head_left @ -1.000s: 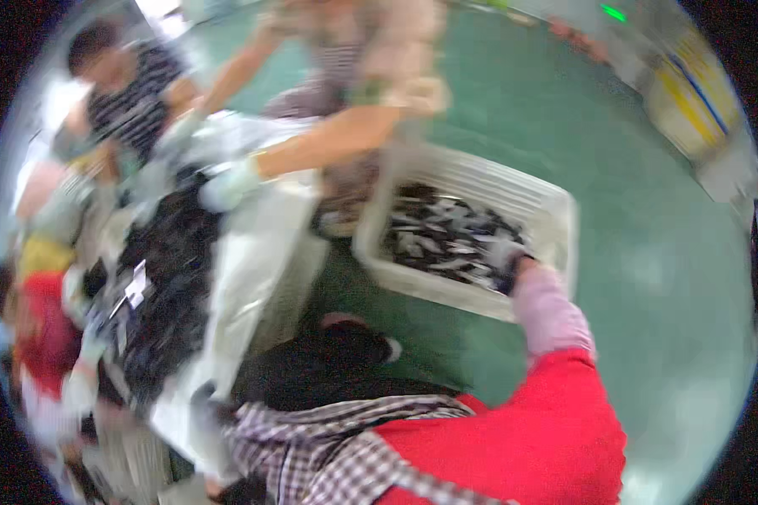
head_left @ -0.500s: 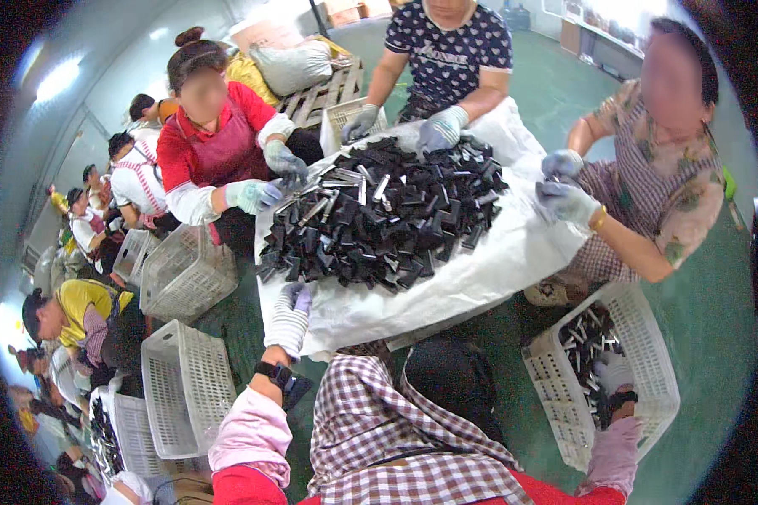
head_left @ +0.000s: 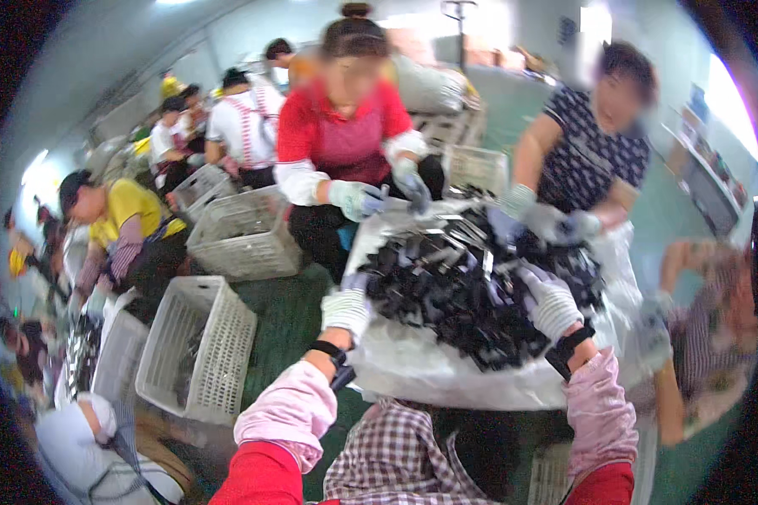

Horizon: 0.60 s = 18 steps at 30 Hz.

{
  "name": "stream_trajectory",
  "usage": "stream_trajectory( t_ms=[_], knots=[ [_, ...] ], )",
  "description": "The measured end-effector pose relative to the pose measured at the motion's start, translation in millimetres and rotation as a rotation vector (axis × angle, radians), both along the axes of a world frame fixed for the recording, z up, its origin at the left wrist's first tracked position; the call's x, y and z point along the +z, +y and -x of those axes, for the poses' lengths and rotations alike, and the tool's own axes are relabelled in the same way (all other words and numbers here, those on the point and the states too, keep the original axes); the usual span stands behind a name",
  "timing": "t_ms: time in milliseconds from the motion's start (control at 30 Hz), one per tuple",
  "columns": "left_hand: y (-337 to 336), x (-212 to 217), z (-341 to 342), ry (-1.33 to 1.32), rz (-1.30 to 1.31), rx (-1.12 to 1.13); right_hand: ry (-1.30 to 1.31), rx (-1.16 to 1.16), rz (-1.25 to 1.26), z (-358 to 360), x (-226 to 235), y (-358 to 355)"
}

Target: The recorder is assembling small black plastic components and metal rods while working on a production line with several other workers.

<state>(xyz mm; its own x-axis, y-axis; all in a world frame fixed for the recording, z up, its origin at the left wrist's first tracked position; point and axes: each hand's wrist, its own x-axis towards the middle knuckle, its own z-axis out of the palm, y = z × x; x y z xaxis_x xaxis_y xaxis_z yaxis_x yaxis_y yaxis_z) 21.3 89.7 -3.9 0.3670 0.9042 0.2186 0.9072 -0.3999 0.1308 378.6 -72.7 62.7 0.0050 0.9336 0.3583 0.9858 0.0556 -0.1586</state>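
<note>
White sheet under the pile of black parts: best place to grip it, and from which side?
Likely the near hem of the white sheet, from the wearer's side: it hangs bare below the pile of black parts, between the left hand and right hand. Other workers' gloved hands crowd the far edge.

Heap of black strips (head_left: 472, 290) on white sheet (head_left: 446, 370)

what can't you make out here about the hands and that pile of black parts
- Head view, left hand: gloved at the near edge of the white sheet; motion blur hides whether the fingers pinch anything.
- Right hand: resting on the pile of black parts; the glove hides any piece under it.
- The parts themselves: too blurred and small to tell their kind.
- What bears the sheet: covered by the sheet.
- Nearest white basket: contents unclear through the mesh.
</note>
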Motion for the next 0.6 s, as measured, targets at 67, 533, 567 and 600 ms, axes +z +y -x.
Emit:
stream_trajectory(
  t_ms=[67, 533, 567, 600],
  knots=[
    [4, 3, 7, -0.033, -0.003, -0.049, -0.104, -0.009, 0.045, -6, -11, 34],
    [-49, 25, 1, 0.01, 0.059, -0.288, -0.445, -0.035, 0.206, -4, -1, 72],
    [-49, 20, -5, 0.02, -0.004, -0.277, -0.391, -0.034, 0.169, -4, 6, 68],
    [-48, 16, -4, 0.011, -0.006, -0.278, -0.399, -0.036, 0.168, -8, 6, 64]
  ],
)
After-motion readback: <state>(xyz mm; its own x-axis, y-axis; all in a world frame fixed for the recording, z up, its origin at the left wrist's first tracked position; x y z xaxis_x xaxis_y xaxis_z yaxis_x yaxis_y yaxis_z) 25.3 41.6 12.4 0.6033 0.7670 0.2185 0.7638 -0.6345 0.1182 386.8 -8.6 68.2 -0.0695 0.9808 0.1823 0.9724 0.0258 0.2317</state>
